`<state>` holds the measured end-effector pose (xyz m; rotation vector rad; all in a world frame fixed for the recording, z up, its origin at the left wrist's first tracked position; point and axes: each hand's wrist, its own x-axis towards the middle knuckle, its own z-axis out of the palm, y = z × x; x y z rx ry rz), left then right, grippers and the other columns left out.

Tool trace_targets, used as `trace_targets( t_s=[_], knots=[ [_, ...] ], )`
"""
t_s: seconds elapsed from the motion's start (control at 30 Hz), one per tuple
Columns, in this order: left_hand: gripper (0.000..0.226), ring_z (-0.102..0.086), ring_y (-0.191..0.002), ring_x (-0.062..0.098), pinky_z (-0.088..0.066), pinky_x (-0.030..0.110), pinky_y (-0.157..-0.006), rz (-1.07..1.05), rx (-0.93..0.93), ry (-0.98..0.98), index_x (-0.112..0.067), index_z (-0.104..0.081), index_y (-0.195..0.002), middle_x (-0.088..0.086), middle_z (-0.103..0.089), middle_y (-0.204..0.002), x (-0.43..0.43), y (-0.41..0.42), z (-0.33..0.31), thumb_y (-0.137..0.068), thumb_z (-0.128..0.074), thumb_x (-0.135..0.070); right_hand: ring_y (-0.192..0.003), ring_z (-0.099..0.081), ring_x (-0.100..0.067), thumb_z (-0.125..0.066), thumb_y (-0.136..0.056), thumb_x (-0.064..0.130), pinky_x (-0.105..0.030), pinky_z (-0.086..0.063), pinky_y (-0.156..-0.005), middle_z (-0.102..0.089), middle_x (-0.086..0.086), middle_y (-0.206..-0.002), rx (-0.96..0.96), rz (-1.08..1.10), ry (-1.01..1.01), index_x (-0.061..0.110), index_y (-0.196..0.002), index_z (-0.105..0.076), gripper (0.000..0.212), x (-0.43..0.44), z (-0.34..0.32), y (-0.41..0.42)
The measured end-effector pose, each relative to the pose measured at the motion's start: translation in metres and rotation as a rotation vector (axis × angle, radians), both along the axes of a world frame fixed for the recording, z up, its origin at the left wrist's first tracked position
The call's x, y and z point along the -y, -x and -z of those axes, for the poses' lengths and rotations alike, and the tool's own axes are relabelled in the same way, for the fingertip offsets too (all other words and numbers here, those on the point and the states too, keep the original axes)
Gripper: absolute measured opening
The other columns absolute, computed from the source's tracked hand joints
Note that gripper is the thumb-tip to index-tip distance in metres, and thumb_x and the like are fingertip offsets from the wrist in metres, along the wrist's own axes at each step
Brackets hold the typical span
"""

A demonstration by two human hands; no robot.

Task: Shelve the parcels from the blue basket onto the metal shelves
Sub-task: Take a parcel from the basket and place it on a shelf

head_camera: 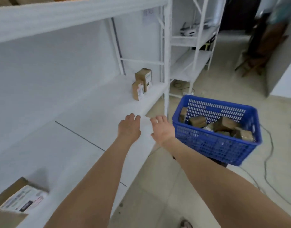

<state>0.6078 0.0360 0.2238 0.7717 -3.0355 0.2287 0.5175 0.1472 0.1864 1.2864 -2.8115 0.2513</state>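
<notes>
At waist height on the left, a white metal shelf board [92,112] runs away from the viewer, with an upper shelf [59,18] above it and a plain white wall behind. Farther along stands a second white shelving unit [190,40]; the floor [174,186] is pale tile, with a grey cable [266,162] trailing across it on the right. Two brown parcels stand upright at the far end of the board, near the corner post: the rear parcel [144,78] and the front parcel [138,90], just beside one another, long axes vertical, white labels facing right towards the aisle. A third, larger parcel [21,199] lies flat at the near end of the board, label upward. The blue basket [215,145] sits off the shelf's front edge, to the right, raised on a dark support; its long axis runs across the view from upper left to lower right, open side up. Several brown parcels [225,124] lie jumbled inside it at mixed angles. The left hand [129,127] and right hand [160,129] reach forward side by side over the front edge of the board, palms down, fingers loosely spread and gripping nothing; the right hand is just beside the basket's near corner.
</notes>
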Motion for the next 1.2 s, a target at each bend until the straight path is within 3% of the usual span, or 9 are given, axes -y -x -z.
trace_targets(
  t_s=[0.43, 0.67, 0.97, 1.2],
  knots=[
    [0.039, -0.049, -0.112, 0.028, -0.045, 0.038, -0.081, 0.236, 0.048, -0.104, -0.012, -0.045, -0.126, 0.011, -0.048, -0.124, -0.110, 0.287, 0.041, -0.088, -0.053, -0.017, -0.126, -0.036, -0.028, -0.058, -0.091, 0.027, -0.039, -0.037, -0.102, -0.041, -0.008, -0.134, 0.052, 0.233, -0.056, 0.016, -0.133, -0.041, 0.047, -0.122, 0.038, 0.256],
    [0.044, -0.046, -0.119, 0.027, -0.046, 0.039, -0.083, 0.316, 0.102, -0.098, -0.013, -0.042, -0.130, 0.010, -0.046, -0.129, -0.141, 0.400, 0.071, -0.088, -0.057, -0.020, -0.128, -0.036, -0.027, -0.064, -0.086, 0.030, -0.040, -0.038, -0.103, -0.042, -0.007, -0.134, 0.106, 0.340, -0.082, 0.019, -0.130, -0.043, 0.050, -0.158, 0.056, 0.361],
    [0.043, -0.048, -0.115, 0.025, -0.047, 0.038, -0.085, 0.348, 0.171, -0.158, -0.014, -0.043, -0.129, 0.010, -0.046, -0.126, -0.107, 0.550, 0.135, -0.089, -0.056, -0.018, -0.127, -0.039, -0.026, -0.060, -0.090, 0.029, -0.039, -0.038, -0.104, -0.043, -0.007, -0.132, 0.163, 0.373, -0.124, 0.017, -0.129, -0.042, 0.044, -0.133, 0.098, 0.508],
    [0.038, -0.047, -0.119, 0.027, -0.046, 0.042, -0.088, 0.158, 0.225, -0.320, -0.014, -0.040, -0.132, 0.010, -0.044, -0.132, -0.058, 0.643, 0.200, -0.096, -0.048, -0.022, -0.133, -0.033, -0.028, -0.059, -0.092, 0.027, -0.042, -0.035, -0.108, -0.038, -0.009, -0.140, 0.271, 0.349, -0.166, 0.018, -0.135, -0.039, 0.048, -0.082, 0.156, 0.612]
  ],
)
